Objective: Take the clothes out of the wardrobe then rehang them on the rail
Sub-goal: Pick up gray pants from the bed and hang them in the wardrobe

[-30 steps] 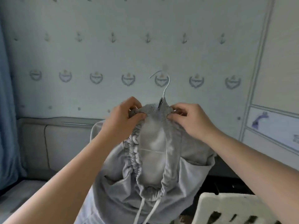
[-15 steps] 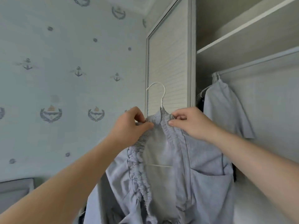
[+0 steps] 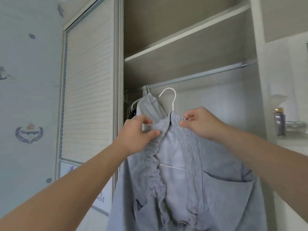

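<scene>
Pinching the gathered waistband of the pale grey cotton shorts with slanted pockets (image 3: pixel 216 189), we are gripping with both hands. Our left hand (image 3: pixel 140 132) is nipping the cloth between thumb and fingers on one side of the hanger's neck, and our right hand (image 3: pixel 198 122) is doing the same on the other. The hands are sitting near each other but apart.

Between them the thin white wire hanger (image 3: pixel 168 95) is poking its hook up, open end to the left. In the picture it is showing just under the silver metal rail (image 3: pixel 200 77) of the open wardrobe; how far in front of the rail it is, we cannot tell.

To hang it well, we are judging that the hook needs lifting clear above the rail, then lowering squarely over it. The bare stretch to the right of the light grey hanging garment (image 3: pixel 150 105) and the bunched white hangers (image 3: pixel 145 90) is looking best. Both pinches should hold until the rail is taking the weight, or the waistband may slip off.
</scene>
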